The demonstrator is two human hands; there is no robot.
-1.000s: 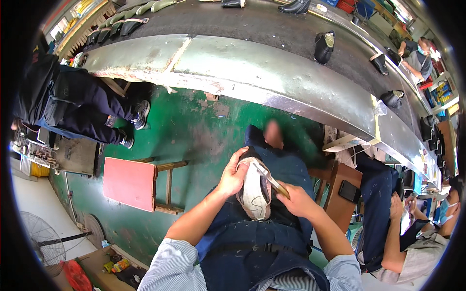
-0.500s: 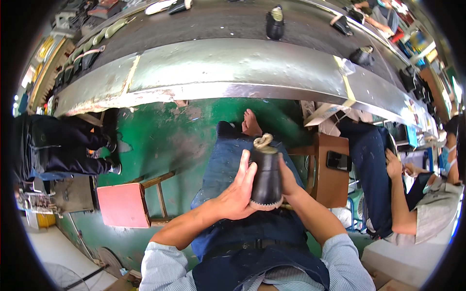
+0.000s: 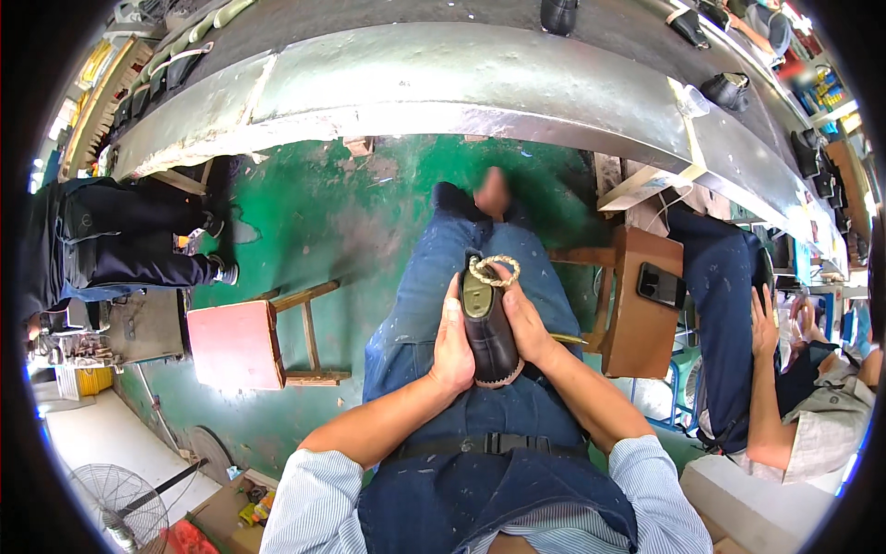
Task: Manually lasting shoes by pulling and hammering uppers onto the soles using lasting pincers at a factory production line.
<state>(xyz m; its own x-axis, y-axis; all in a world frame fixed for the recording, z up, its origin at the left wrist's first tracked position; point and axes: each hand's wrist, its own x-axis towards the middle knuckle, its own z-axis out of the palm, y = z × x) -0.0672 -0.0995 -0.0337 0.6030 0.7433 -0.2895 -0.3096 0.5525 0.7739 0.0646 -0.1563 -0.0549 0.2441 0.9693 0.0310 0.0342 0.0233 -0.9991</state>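
Note:
Above my lap I hold a black shoe (image 3: 492, 349) with a pale serrated edge at the end nearest me. A green shoe last (image 3: 478, 299) fills its opening, and a twisted rope loop (image 3: 513, 280) stands at the far end. My left hand (image 3: 452, 343) presses flat along the shoe's left side. From the opposite side my right hand (image 3: 528, 325) grips it, the fingers partly hidden near the rope. A thin yellowish tool (image 3: 567, 339) shows beside my right wrist.
Ahead runs a metal-edged bench (image 3: 388, 88) bearing more shoes, among them a black one (image 3: 727, 90). A pink-topped stool (image 3: 235, 346) stands left; a brown stool (image 3: 637, 337) with a phone (image 3: 661, 284) stands right. Co-workers sit at both sides, one arm (image 3: 764, 397) near. A fan (image 3: 118, 503) is lower left.
The shoe has tipped so its green top faces up towards me, and the rope loop is spread wider. Both hands have turned with it. My view has shifted, so the bench sits higher.

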